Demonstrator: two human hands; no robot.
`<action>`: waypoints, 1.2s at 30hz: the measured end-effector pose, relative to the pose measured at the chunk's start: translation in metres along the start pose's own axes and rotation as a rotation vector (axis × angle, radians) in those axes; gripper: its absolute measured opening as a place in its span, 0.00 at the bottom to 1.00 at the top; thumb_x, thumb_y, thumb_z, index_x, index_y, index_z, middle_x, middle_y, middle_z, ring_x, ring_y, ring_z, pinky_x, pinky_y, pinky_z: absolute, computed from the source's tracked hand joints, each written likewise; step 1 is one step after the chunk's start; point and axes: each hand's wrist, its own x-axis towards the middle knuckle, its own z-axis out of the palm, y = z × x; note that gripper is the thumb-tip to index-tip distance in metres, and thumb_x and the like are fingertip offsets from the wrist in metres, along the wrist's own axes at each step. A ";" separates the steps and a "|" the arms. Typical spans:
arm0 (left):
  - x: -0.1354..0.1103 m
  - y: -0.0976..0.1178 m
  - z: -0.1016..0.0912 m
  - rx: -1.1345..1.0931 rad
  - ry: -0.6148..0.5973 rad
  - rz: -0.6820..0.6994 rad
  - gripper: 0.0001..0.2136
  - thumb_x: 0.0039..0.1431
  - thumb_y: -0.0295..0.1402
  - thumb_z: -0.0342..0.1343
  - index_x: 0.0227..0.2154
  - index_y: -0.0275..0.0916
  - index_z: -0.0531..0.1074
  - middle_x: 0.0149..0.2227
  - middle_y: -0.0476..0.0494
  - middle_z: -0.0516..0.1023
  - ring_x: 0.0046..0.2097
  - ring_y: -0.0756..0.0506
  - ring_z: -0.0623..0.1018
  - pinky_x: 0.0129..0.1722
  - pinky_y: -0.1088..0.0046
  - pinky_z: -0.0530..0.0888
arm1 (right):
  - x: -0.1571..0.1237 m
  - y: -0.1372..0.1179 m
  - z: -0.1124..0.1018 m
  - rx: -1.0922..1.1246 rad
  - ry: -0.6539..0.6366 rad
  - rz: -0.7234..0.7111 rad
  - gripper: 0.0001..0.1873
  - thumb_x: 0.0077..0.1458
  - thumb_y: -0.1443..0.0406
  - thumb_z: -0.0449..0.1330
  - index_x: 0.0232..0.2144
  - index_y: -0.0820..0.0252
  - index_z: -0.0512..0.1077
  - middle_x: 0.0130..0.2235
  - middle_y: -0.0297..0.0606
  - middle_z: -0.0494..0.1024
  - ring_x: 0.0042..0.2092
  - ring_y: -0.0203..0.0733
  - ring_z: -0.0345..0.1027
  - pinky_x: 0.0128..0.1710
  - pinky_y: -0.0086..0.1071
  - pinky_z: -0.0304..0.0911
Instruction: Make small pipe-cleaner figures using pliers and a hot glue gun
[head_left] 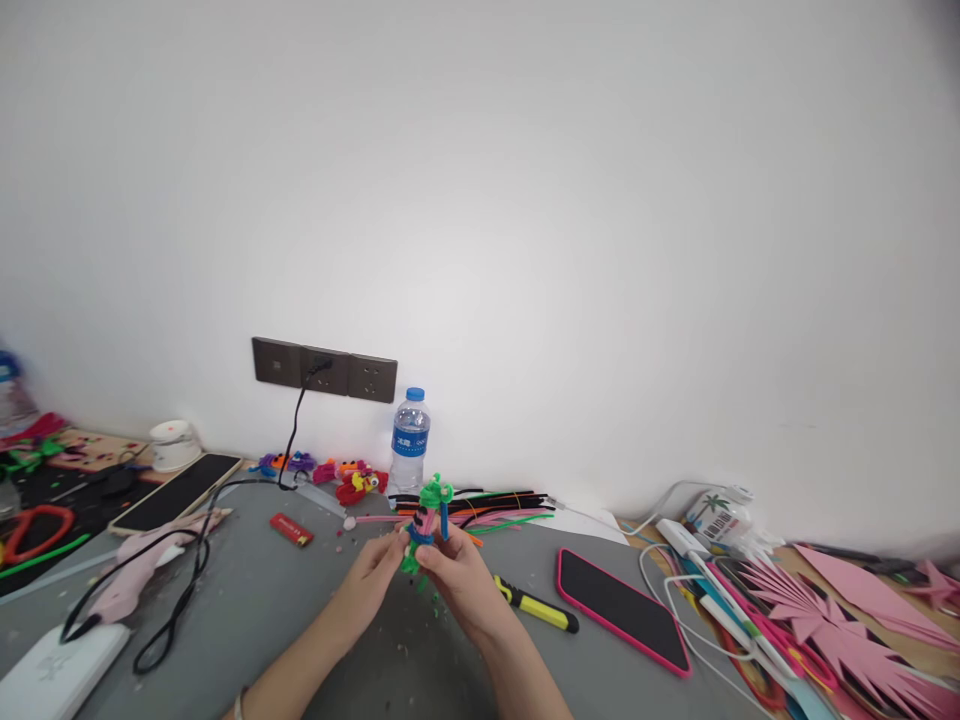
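Both of my hands meet over the middle of the grey table, pinching a small pipe-cleaner figure with a green top, a pink middle and a blue stem. My left hand grips its lower left side with closed fingers. My right hand holds it from the right and below, fingers curled round the base. The figure stands upright between them.
A bundle of pipe cleaners, a water bottle and small finished figures lie behind. A yellow utility knife and pink-cased phone sit right; glue gun, red lighter, black cable left. Pink paper cutouts far right.
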 end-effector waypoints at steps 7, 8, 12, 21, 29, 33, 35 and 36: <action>-0.002 0.007 0.003 0.041 -0.006 -0.004 0.21 0.43 0.53 0.63 0.32 0.40 0.80 0.40 0.42 0.82 0.52 0.34 0.74 0.54 0.61 0.67 | 0.000 -0.002 0.002 0.038 0.031 0.040 0.16 0.45 0.58 0.71 0.36 0.58 0.78 0.37 0.39 0.79 0.40 0.43 0.70 0.45 0.37 0.62; -0.002 0.009 0.003 0.048 -0.007 -0.008 0.22 0.43 0.54 0.63 0.32 0.40 0.80 0.41 0.42 0.82 0.52 0.33 0.74 0.54 0.61 0.67 | -0.001 -0.003 0.002 0.040 0.029 0.042 0.17 0.45 0.57 0.71 0.37 0.58 0.78 0.38 0.40 0.79 0.40 0.44 0.70 0.46 0.37 0.62; -0.003 0.011 0.004 0.063 -0.017 -0.006 0.21 0.43 0.53 0.62 0.32 0.41 0.81 0.42 0.42 0.82 0.53 0.33 0.74 0.54 0.61 0.67 | -0.001 -0.004 0.002 0.033 0.020 0.050 0.19 0.45 0.56 0.71 0.39 0.58 0.79 0.40 0.41 0.80 0.42 0.46 0.72 0.48 0.40 0.62; -0.001 0.006 0.002 0.040 0.003 0.003 0.22 0.43 0.53 0.63 0.33 0.41 0.81 0.41 0.42 0.83 0.52 0.33 0.75 0.54 0.60 0.68 | 0.001 -0.001 -0.001 -0.012 0.018 0.031 0.19 0.45 0.56 0.71 0.39 0.59 0.78 0.41 0.42 0.80 0.43 0.47 0.72 0.48 0.39 0.63; 0.002 0.000 0.002 0.026 0.028 -0.048 0.25 0.42 0.55 0.63 0.36 0.39 0.80 0.44 0.39 0.81 0.55 0.33 0.72 0.58 0.58 0.64 | 0.003 0.001 0.003 -0.086 0.098 0.046 0.20 0.47 0.50 0.68 0.36 0.60 0.78 0.33 0.39 0.78 0.34 0.41 0.69 0.39 0.34 0.62; 0.003 -0.004 0.004 0.010 0.016 -0.081 0.28 0.40 0.58 0.62 0.36 0.37 0.80 0.42 0.38 0.81 0.52 0.34 0.75 0.56 0.57 0.67 | 0.004 0.000 0.005 -0.164 0.101 0.018 0.22 0.50 0.48 0.65 0.33 0.60 0.78 0.29 0.36 0.75 0.30 0.38 0.66 0.35 0.32 0.61; 0.005 -0.006 0.004 -0.034 0.001 -0.088 0.30 0.40 0.58 0.62 0.37 0.36 0.80 0.42 0.38 0.81 0.50 0.34 0.75 0.55 0.57 0.68 | 0.004 0.000 0.005 -0.175 0.103 0.007 0.22 0.51 0.47 0.63 0.33 0.61 0.78 0.28 0.35 0.74 0.30 0.38 0.65 0.33 0.31 0.60; 0.005 -0.007 0.004 -0.064 -0.006 -0.088 0.30 0.40 0.58 0.63 0.38 0.36 0.79 0.43 0.37 0.81 0.50 0.34 0.75 0.54 0.57 0.68 | 0.004 0.000 0.006 -0.164 0.102 0.006 0.22 0.52 0.47 0.62 0.34 0.61 0.78 0.28 0.35 0.74 0.30 0.38 0.65 0.33 0.30 0.60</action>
